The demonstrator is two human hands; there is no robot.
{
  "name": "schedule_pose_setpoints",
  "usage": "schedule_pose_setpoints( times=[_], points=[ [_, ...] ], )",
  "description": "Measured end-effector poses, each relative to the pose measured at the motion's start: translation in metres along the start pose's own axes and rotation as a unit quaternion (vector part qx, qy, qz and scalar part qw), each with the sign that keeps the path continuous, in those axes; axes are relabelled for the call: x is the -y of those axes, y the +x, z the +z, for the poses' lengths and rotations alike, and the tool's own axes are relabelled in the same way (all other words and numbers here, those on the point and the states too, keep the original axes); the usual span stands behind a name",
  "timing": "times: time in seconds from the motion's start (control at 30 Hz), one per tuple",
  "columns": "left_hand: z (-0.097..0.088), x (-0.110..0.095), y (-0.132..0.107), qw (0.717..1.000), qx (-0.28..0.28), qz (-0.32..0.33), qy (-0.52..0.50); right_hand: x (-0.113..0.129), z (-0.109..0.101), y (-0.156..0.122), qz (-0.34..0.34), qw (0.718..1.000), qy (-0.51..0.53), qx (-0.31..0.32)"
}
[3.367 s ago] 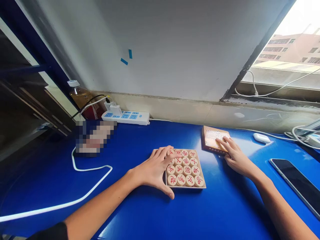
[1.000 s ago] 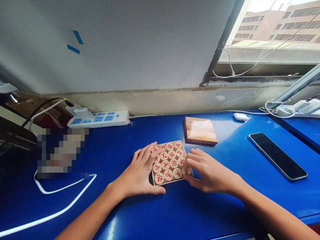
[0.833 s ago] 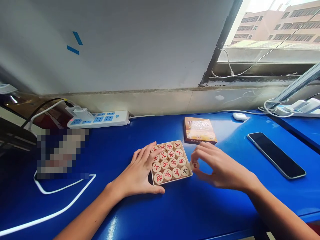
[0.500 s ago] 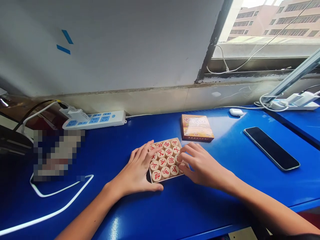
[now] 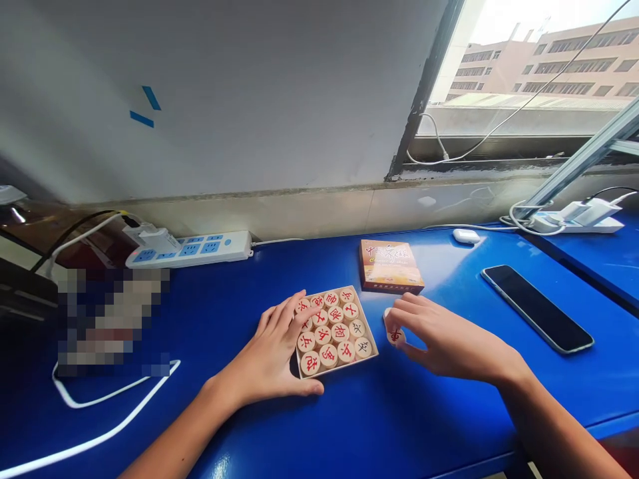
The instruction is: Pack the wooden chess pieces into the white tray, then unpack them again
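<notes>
Right hand (image 5: 449,339) pinching xiangqi piece (image 5: 395,335), beside wooden tray (image 5: 339,366), left hand (image 5: 269,352) spread wide, seemingly touching its rim

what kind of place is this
Probably an indoor office or workroom. A long blue desk runs along the wall, a white power strip sits on it, and a window looks out on a multi-storey building.
</notes>
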State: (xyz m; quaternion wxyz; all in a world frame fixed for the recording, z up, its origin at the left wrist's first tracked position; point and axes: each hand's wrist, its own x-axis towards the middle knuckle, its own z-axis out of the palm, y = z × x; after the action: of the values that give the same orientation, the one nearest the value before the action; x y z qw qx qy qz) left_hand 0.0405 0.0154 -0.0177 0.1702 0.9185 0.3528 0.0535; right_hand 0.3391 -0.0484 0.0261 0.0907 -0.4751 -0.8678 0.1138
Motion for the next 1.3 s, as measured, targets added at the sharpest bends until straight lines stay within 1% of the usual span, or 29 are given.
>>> schedule_pose_setpoints(
  times=[0.07,0.13,0.27,0.37,0.43,0.53,0.63,0.7,0.77,0.83,0.9,0.93,1.0,1.07,1.13,1.23,1.3],
  points=[
    [0.000,0.000,0.000,1.000,0.006,-0.005,0.005,-0.004,0.003,0.001,0.009,1.000,-0.010,0.012],
    [-0.001,0.000,0.001,1.000,0.012,-0.009,0.010,-0.007,0.005,0.004,0.014,1.000,-0.010,0.010],
    [-0.002,0.000,0.002,1.000,0.021,-0.009,0.021,-0.006,0.003,0.010,-0.003,0.999,0.011,-0.041],
    [-0.001,-0.001,0.001,1.000,0.013,-0.005,0.024,0.006,0.008,0.015,0.002,0.994,0.005,-0.112],
    [0.000,-0.002,0.001,1.000,0.003,-0.004,0.030,0.019,0.019,0.021,0.005,0.989,0.000,-0.145],
    [0.003,-0.003,0.001,0.999,-0.005,-0.009,0.043,0.039,0.039,0.030,-0.005,0.990,0.003,-0.144],
    [0.003,-0.005,0.002,0.998,-0.001,-0.020,0.057,0.048,0.052,0.035,-0.027,0.987,0.003,-0.158],
    [-0.002,-0.005,0.001,0.998,0.015,-0.026,0.063,0.047,0.052,0.035,-0.051,0.981,-0.002,-0.187],
    [-0.010,-0.005,-0.001,0.996,0.048,-0.035,0.069,0.039,0.047,0.033,-0.060,0.970,-0.005,-0.233],
    [-0.018,-0.006,-0.005,0.992,0.088,-0.058,0.075,0.026,0.040,0.031,-0.048,0.958,0.001,-0.283],
    [-0.025,-0.007,-0.009,0.987,0.114,-0.084,0.078,0.010,0.034,0.031,-0.029,0.949,0.009,-0.314],
    [-0.027,-0.008,-0.010,0.985,0.121,-0.095,0.080,0.002,0.033,0.032,-0.018,0.949,0.009,-0.314],
    [-0.028,-0.011,-0.012,0.982,0.127,-0.109,0.088,-0.008,0.033,0.034,0.006,0.958,-0.005,-0.288],
    [-0.027,-0.015,-0.011,0.981,0.126,-0.114,0.098,-0.008,0.037,0.035,0.019,0.965,-0.026,-0.260],
    [-0.025,-0.019,-0.010,0.981,0.118,-0.113,0.108,0.003,0.042,0.035,0.007,0.966,-0.032,-0.256],
    [-0.022,-0.025,-0.009,0.983,0.096,-0.104,0.121,0.023,0.053,0.036,-0.039,0.967,-0.023,-0.250],
    [-0.020,-0.027,-0.009,0.984,0.085,-0.096,0.126,0.029,0.059,0.039,-0.061,0.969,-0.025,-0.239]
  ],
)
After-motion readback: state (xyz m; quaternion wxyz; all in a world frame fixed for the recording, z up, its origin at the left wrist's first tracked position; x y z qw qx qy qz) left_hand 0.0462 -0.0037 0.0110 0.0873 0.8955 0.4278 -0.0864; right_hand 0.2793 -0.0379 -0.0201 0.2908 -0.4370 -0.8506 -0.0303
